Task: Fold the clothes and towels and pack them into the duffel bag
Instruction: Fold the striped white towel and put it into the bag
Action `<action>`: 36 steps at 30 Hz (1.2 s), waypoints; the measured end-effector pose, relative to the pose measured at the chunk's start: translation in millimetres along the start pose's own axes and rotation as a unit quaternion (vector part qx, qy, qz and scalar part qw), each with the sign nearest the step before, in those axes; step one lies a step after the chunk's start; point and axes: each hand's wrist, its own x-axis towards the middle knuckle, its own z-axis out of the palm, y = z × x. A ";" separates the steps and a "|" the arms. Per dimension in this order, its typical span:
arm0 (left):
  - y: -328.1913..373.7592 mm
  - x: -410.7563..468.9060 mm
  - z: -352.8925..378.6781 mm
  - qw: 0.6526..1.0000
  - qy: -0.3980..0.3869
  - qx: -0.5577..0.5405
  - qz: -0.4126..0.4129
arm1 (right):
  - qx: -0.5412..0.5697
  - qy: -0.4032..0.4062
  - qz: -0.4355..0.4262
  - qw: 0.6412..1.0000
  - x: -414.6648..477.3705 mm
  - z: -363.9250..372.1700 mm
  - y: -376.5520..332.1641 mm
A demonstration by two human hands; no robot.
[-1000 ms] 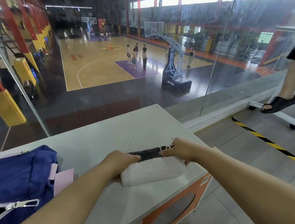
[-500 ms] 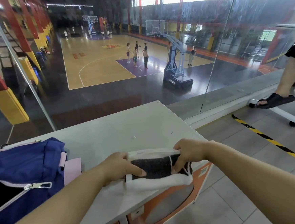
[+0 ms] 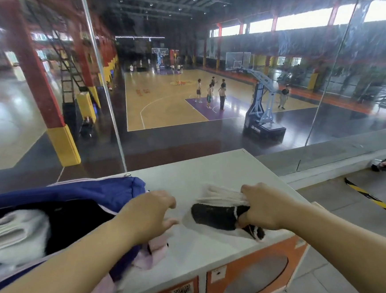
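Right hand grips folded towel; left hand open at duffel bag mouth.

The right hand point(image 3: 265, 207) is closed around one end of a folded towel point(image 3: 216, 215), white on its upper layers and dark on the lower roll, with the free end pointing toward the bag. The towel is over the grey counter top point(image 3: 203, 175), near its right front edge; whether it touches the surface cannot be determined. The left hand point(image 3: 150, 215) is spread, fingers loosely curled, holding nothing, positioned over the right rim of the blue duffel bag point(image 3: 80, 192). The bag sits on the left part of the counter, unzipped, with folded white laundry point(image 3: 14, 234) inside. A pink strap point(image 3: 154, 251) lies beside the bag under the left wrist.
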 end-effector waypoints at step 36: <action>-208.7 -102.4 -117.1 0.985 0.050 -0.059 -0.156 | -0.148 0.208 -0.376 0.891 41.1 -8.6 -270.6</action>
